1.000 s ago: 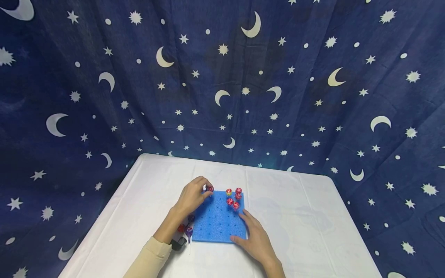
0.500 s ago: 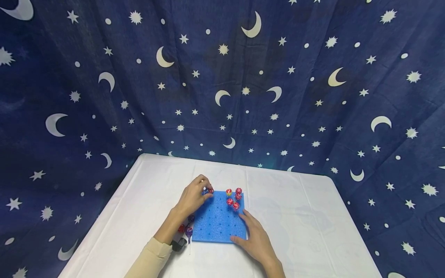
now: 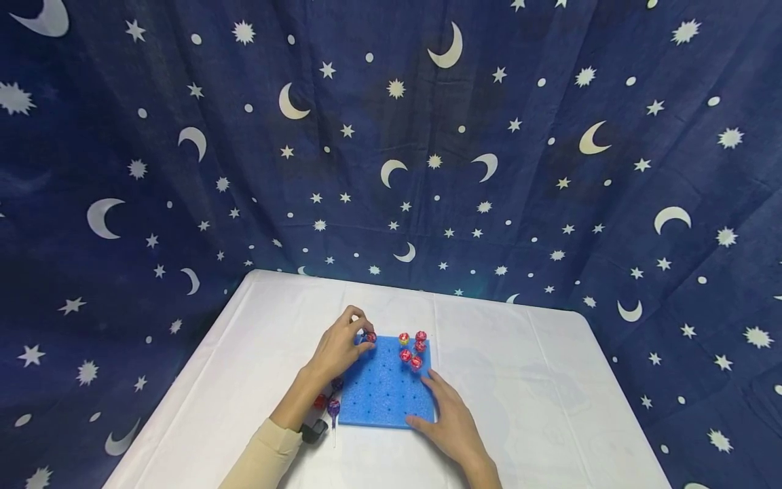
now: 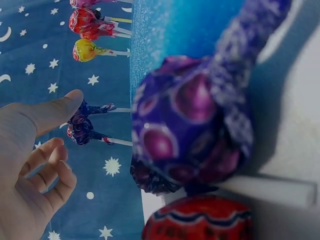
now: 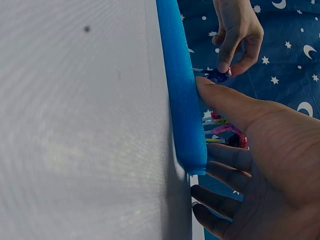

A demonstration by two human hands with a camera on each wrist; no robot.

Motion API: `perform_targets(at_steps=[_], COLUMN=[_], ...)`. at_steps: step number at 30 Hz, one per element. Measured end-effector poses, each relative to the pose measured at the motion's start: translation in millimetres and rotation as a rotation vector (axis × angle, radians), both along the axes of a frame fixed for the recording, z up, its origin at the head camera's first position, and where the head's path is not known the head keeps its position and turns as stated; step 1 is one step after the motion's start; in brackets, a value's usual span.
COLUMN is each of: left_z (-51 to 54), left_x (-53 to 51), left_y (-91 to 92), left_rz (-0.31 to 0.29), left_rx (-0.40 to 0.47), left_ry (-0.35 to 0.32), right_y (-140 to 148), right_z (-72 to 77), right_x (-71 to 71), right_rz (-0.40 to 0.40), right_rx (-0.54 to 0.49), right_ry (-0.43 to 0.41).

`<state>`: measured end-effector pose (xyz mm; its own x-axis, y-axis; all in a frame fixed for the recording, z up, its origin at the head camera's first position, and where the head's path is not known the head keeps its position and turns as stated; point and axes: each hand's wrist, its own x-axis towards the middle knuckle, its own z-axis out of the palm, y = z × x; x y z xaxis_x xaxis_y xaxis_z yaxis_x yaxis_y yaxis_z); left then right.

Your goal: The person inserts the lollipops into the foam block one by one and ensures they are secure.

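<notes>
A blue foam block (image 3: 379, 387) with rows of small holes lies on the table. My left hand (image 3: 337, 348) is at its far left corner, its thumb and finger pinching a dark wrapped lollipop (image 5: 218, 75) by the head. The left wrist view shows a second dark lollipop (image 4: 82, 131) upright right beside it. My right hand (image 3: 451, 421) rests at the block's near right corner, fingers extended along the right side and thumb at the front edge. Several red lollipops (image 3: 416, 363) and a yellow one (image 3: 404, 337) stand in the far right part of the block.
Left of the block, partly under my left forearm, lie loose lollipops: a purple one (image 3: 333, 407), a red one (image 3: 320, 401) and a dark one (image 3: 337, 384). A white cloth (image 3: 525, 380) covers the table. A starry blue curtain (image 3: 391, 136) hangs behind.
The pinched lollipop has sunk slightly toward the foam, and the left hand's fingers have shifted a little around its head. My right hand stays in place.
</notes>
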<state>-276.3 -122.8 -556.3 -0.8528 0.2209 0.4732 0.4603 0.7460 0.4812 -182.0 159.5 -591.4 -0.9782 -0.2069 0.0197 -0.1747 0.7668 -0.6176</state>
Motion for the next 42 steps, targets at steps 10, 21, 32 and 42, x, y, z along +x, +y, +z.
perform_targets(at_steps=[10, 21, 32, 42], left_z=[1.5, 10.2, 21.9, 28.1], left_x=[2.2, 12.0, 22.2, 34.2], left_y=[-0.2, -2.4, -7.5, -20.4], left_rz=[-0.016, -0.026, 0.011, 0.038], left_rx=[0.004, 0.049, 0.040, -0.002], left_ry=[-0.031, -0.061, -0.160, -0.235], right_y=[0, -1, 0, 0], right_z=[0.2, -1.6, -0.8, 0.1], right_x=[-0.4, -0.1, -0.5, 0.0], right_rz=[-0.010, -0.013, -0.002, -0.008], right_rx=[0.011, 0.017, 0.013, 0.005], right_ry=[-0.014, -0.016, 0.013, 0.010])
